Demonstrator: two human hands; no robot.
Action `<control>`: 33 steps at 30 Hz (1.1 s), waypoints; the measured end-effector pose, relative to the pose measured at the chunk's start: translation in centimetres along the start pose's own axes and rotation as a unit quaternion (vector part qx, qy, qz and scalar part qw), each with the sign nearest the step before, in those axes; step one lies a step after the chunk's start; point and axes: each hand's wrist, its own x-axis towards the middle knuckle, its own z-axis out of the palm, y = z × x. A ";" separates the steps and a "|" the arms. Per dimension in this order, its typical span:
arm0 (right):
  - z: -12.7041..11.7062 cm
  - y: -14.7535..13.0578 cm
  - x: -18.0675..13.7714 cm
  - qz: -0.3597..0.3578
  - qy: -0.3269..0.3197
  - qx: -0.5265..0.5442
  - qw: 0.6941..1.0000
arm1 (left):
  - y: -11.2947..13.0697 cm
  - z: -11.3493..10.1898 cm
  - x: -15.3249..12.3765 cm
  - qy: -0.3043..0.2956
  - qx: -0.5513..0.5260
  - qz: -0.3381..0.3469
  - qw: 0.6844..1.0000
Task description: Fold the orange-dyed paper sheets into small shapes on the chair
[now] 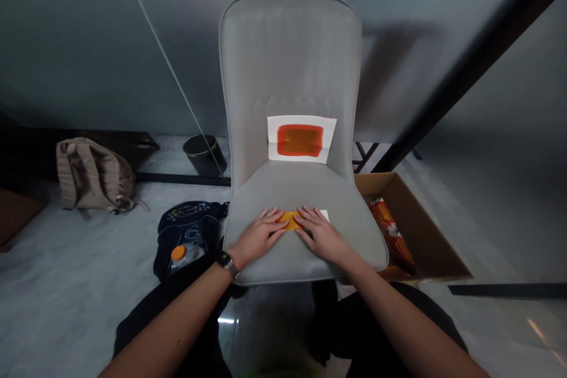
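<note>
Through the head camera I have both hands down on the seat (283,186) of a grey chair (287,53). The left hand (256,238), with a watch (225,263) on its wrist, and the right hand (322,237) both lie flat, so each grip is open. Neither is closing on anything; the fingertips (269,213) rest on a small folded sheet (290,220) between the hands, near the front of the seat. Its orange face shows, and a white edge sticks out beside the right hand.

I judge it to be paper: very light, soft, and quick to spring back at a crease. It could slide easily on the upholstery, and lying this flat, it offers little to pinch. If I were taking hold of it, I would pin it with one hand and lift the white edge with the other.

A white sheet with an orange-red rectangle (301,140) stands against the backrest. To the right of the chair, a cardboard box (427,230) holds an orange patterned packet (392,235). To the left, a dark bag (188,227) lies on the floor (88,283) with an orange cap (178,253) on it, and a tan backpack (94,176) and a black bin (205,155) sit farther off.
</note>
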 end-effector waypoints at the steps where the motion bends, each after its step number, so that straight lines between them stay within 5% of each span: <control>1: -0.2 -0.2 -0.1 0.003 -0.007 -0.008 1.000 | -0.1 0.0 0.0 0.000 -0.010 -0.005 1.000; 11: 0.0 -3.6 0.6 0.014 -0.065 -0.042 0.997 | -0.4 0.8 0.5 0.013 -0.026 -0.028 0.999; 22: -1.7 -1.8 -1.1 0.232 -0.072 -0.033 0.969 | -0.2 0.5 -0.1 0.027 0.092 -0.076 0.993; 30: -4.1 0.2 -0.6 0.185 -0.075 -0.046 0.979 | -0.7 -1.4 -0.8 -0.006 0.159 -0.169 0.973; 33: -5.2 1.3 0.2 0.141 -0.095 -0.015 0.985 | 0.6 -1.6 -0.4 -0.008 0.166 -0.146 0.975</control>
